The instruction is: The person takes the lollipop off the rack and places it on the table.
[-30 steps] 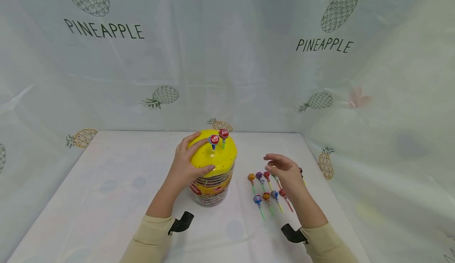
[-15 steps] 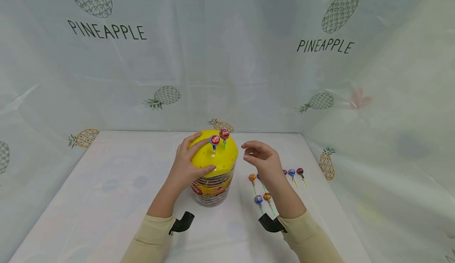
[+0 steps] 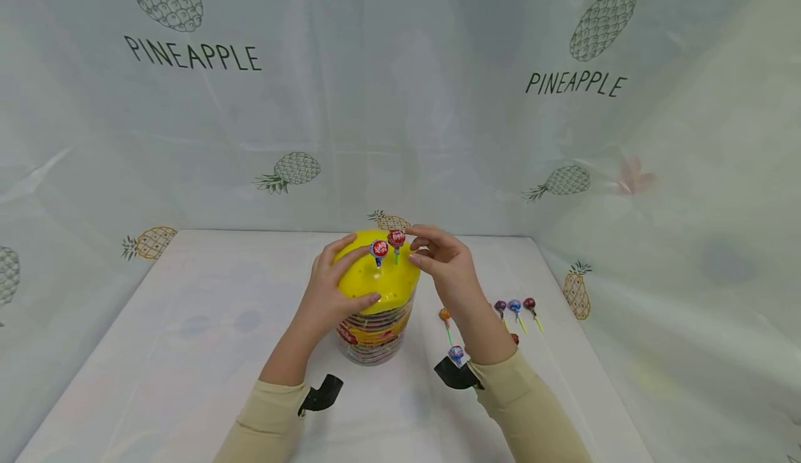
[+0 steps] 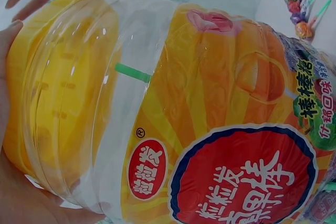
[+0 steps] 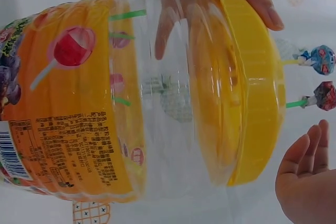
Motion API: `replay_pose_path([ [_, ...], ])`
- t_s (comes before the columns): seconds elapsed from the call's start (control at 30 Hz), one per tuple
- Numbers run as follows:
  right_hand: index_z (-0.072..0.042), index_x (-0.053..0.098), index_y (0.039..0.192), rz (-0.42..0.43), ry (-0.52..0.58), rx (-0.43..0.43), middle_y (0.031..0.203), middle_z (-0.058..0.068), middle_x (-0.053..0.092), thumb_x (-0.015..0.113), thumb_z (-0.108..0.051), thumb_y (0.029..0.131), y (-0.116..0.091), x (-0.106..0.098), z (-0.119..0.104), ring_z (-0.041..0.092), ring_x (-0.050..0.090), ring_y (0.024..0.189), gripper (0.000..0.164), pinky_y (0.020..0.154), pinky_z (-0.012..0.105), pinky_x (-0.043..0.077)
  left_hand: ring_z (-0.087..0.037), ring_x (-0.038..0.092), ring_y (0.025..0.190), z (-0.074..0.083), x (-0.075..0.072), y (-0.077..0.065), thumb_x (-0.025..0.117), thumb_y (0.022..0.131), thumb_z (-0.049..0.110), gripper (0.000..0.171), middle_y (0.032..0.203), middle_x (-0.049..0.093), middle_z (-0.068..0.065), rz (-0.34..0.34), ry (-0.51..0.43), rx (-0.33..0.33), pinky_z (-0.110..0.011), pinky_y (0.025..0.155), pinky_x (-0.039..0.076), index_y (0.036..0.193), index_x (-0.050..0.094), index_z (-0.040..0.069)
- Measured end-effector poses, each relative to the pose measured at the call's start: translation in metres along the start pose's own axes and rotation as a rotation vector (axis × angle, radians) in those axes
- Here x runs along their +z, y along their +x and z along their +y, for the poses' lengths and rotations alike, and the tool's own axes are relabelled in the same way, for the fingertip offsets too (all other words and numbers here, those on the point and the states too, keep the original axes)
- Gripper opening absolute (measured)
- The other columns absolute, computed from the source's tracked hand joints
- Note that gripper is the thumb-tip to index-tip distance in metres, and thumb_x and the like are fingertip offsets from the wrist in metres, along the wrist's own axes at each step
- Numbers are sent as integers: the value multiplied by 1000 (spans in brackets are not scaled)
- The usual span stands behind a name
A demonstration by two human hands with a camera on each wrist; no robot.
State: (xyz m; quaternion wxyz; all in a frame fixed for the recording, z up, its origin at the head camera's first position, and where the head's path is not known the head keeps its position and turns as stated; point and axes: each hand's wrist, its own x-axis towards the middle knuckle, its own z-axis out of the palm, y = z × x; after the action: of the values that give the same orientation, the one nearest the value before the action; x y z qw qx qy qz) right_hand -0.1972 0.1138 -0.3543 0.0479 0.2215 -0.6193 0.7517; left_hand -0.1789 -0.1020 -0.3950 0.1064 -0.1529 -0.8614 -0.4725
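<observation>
A clear ribbed plastic jar [image 3: 375,348] with a yellow lid [image 3: 383,286] stands upright on the table. My left hand [image 3: 327,286] grips the lid's left side, with the thumb reaching over its top. Two wrapped lollipops stand stick-down in the lid: a blue-and-red one [image 3: 379,249] and a dark red one [image 3: 396,238]. In the right wrist view, their sticks are yellow and green. My right hand [image 3: 446,258] is at the lid's right edge, fingers loosely bent close to the red lollipop [image 5: 326,96]. Nothing shows between those fingers. Through the jar wall, a green stick [image 4: 132,72] shows inside.
More lollipops lie on the white table [image 3: 250,352] right of the jar, including an orange one [image 3: 445,314], a blue one [image 3: 514,306] and a dark red one [image 3: 529,304]. My right forearm hides several others. A pineapple-print sheet [image 3: 400,101] hangs behind.
My right hand has moved left and away from the lollipops on the table to the lid's right edge beside the red lollipop. The left hand and the jar have stayed in place.
</observation>
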Motion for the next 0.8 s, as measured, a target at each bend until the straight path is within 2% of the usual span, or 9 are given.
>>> replay_pose_path([
  [0.27,-18,72,109,-5,-17,38,112,6,61,66,5,88,10,7,4,24,55,100,32,88,28,52,-32,21,138,-1,0,0,84,74,34,73,156,22,4,1,12,-1,-57,99,43,139,54,23],
  [0.53,2,65,116,17,-59,66,114,9,63,67,4,88,13,10,6,26,57,102,28,93,34,52,-32,21,138,-4,1,1,84,74,35,72,156,23,5,7,6,10,-57,98,43,139,54,24],
  [0.8,6,62,117,25,-52,83,112,9,64,66,3,88,15,11,4,26,58,102,30,93,32,51,-33,22,137,-3,1,0,84,74,35,72,155,24,4,7,8,13,-57,97,44,138,55,24],
])
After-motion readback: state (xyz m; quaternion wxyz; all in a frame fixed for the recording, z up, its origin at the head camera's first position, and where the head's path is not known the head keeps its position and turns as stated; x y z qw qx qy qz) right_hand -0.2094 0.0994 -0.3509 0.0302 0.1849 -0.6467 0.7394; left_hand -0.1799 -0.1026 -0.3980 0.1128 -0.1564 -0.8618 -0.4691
